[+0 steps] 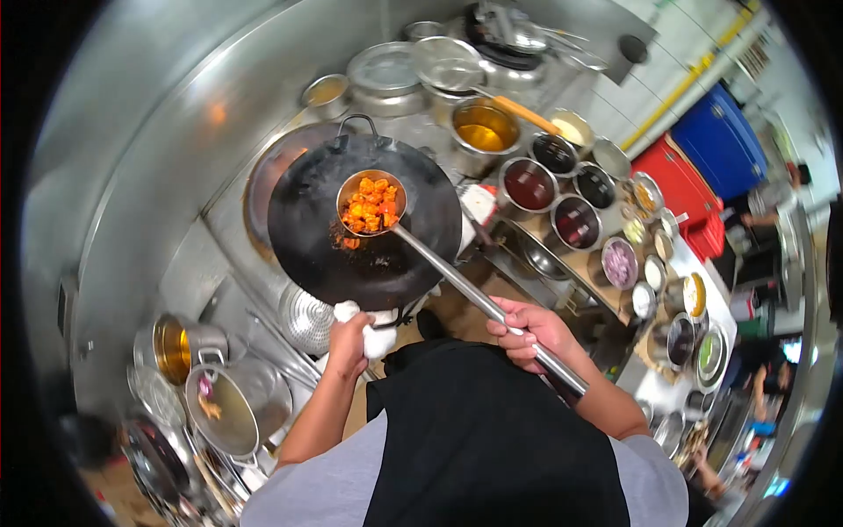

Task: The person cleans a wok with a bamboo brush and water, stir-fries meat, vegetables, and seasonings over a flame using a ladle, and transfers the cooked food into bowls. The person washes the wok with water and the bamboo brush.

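My left hand [349, 342] is closed around a bunched white cloth [379, 339] at the near edge of a large black wok [413, 246]. In my right hand [529, 329] is the long metal handle of a ladle [457, 279], gripped with the fingers wrapped round it. The ladle's bowl is over the middle of the wok and holds orange-red food pieces [372, 204]. A few pieces and dark bits [351, 242] lie on the wok surface just below the bowl.
Sauce pots [529, 184] and ingredient bowls [620, 263] line the right side. A strainer [448, 63] rests beyond the wok. At lower left stand a pot with liquid [230, 406] and an oil pot [170, 349]. Other people are at the far right.
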